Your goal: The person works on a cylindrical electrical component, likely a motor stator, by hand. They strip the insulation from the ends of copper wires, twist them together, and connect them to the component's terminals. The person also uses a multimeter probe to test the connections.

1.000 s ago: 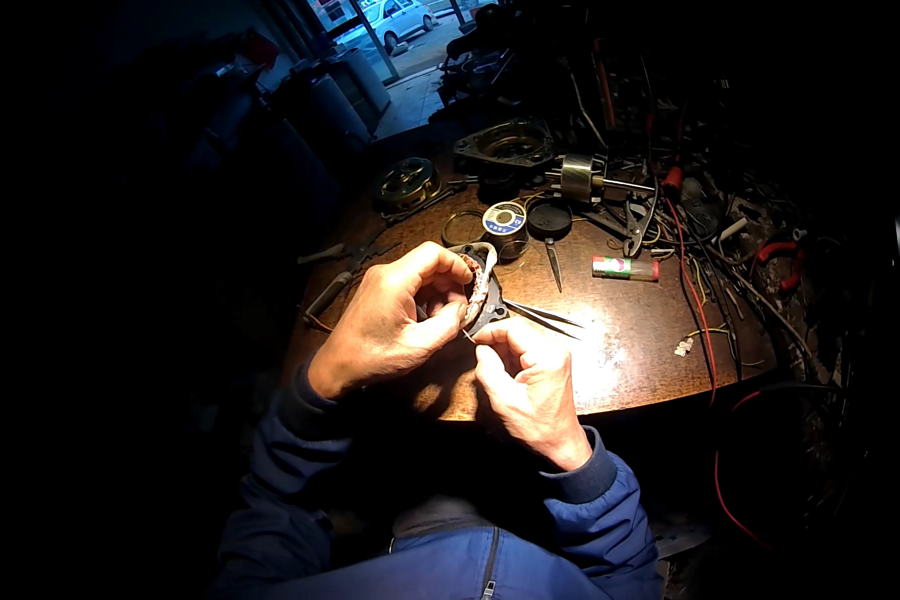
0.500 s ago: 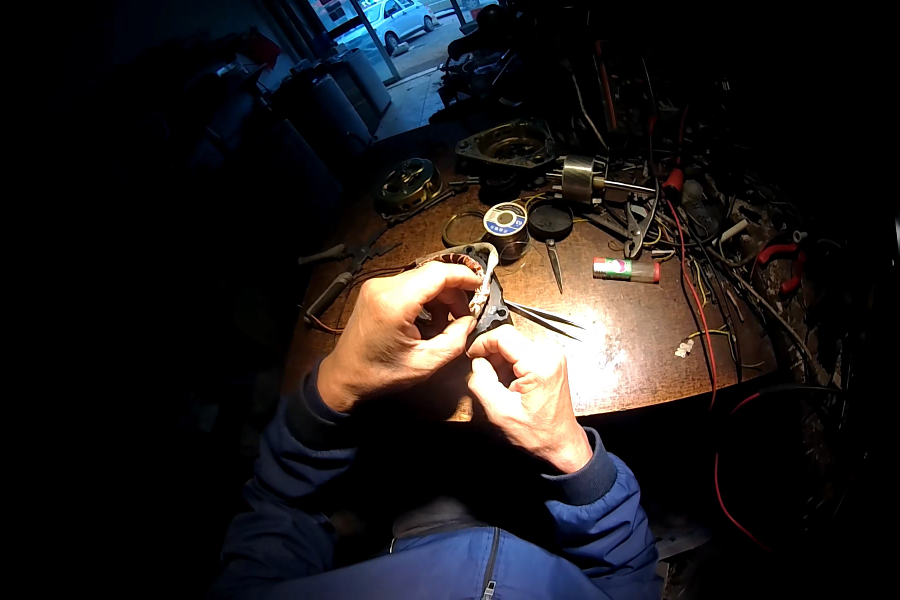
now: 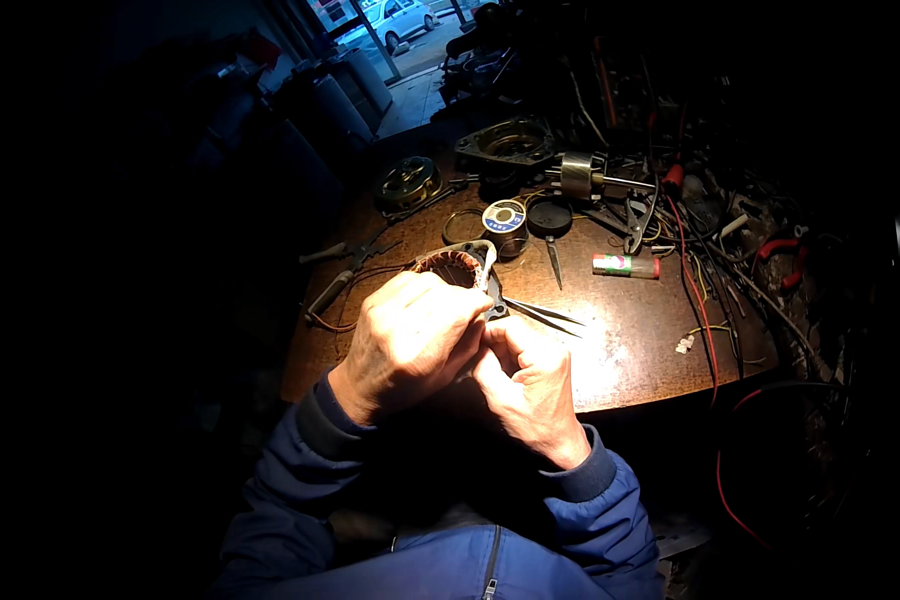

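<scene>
A motor stator [image 3: 446, 262] with a ring of copper windings and a pale sleeved bundle along its rim sits on the workbench, its near side hidden by my hands. My left hand [image 3: 407, 335] lies across its near edge, back of the hand up, with fingers closed and bent toward the right hand. My right hand [image 3: 532, 392] is just right of it, thumb and forefinger pinched together close to the left fingertips. Whatever is between the fingers is too small or hidden to make out. Tweezers [image 3: 542, 314] lie just beyond the right hand.
Behind the stator are a wire spool [image 3: 505, 226] and a round black tin [image 3: 550, 218]. A rotor with its shaft [image 3: 580, 176] and a metal motor housing [image 3: 507, 145] lie farther back. Pliers [image 3: 345, 262] rest at left; a small tube [image 3: 626, 266] and tangled wires [image 3: 705, 285] are at right.
My left hand has turned over the stator, its fingertips leaving the pale bundle and coming down to the right hand. More of the copper windings shows. The right hand has barely shifted.
</scene>
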Motion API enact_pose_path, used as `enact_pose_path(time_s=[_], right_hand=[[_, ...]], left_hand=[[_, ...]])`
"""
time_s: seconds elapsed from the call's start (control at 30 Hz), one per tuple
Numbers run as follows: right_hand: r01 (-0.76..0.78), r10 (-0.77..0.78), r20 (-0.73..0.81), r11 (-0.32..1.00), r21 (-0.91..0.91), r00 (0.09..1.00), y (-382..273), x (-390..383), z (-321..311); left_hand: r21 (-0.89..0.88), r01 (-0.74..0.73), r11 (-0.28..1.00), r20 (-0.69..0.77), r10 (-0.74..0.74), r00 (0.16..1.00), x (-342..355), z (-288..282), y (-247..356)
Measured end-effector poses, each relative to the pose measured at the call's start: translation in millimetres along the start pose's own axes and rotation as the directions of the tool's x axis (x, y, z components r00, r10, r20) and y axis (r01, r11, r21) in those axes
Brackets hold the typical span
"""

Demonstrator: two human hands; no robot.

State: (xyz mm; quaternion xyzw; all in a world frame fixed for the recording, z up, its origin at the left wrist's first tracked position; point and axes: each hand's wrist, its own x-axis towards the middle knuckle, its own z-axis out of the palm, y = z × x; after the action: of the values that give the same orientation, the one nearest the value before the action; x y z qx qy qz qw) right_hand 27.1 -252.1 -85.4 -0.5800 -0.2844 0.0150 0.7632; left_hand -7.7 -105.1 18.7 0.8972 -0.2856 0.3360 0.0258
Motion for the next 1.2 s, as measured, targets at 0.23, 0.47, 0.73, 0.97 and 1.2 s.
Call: enact_pose_path(time_s=[0.23, 0.47, 0.73, 0.97, 1.2], right_hand=[[-0.064, 0.066, 0.034, 0.996, -0.056, 0.997, -8, 1, -2], [0.027, -0.024, 0.032, 0.997, -0.077, 0.999, -10, 1, -4], [0.123, -0.115, 0.101, 0.990, -0.072, 0.988, -9, 0, -7], [0.204, -0.178, 0.190, 0.971, -0.128, 0.966, -7, 0, -10], [0.360, -0.281, 0.298, 0.896, -0.258, 0.912, -1, -3, -10]], left_hand=[[-0.040, 0.104, 0.994, -0.107, -0.107, 0.988, -1, 6, 3], [-0.356, 0.510, 0.783, 0.037, -0.533, 0.845, -17, 8, 2], [-0.350, 0.512, 0.785, 0.057, -0.527, 0.848, -16, 5, 3], [-0.377, 0.442, 0.814, 0.043, -0.461, 0.886, -24, 8, -3], [-0.424, 0.439, 0.792, 0.082, -0.449, 0.890, -25, 9, -6]])
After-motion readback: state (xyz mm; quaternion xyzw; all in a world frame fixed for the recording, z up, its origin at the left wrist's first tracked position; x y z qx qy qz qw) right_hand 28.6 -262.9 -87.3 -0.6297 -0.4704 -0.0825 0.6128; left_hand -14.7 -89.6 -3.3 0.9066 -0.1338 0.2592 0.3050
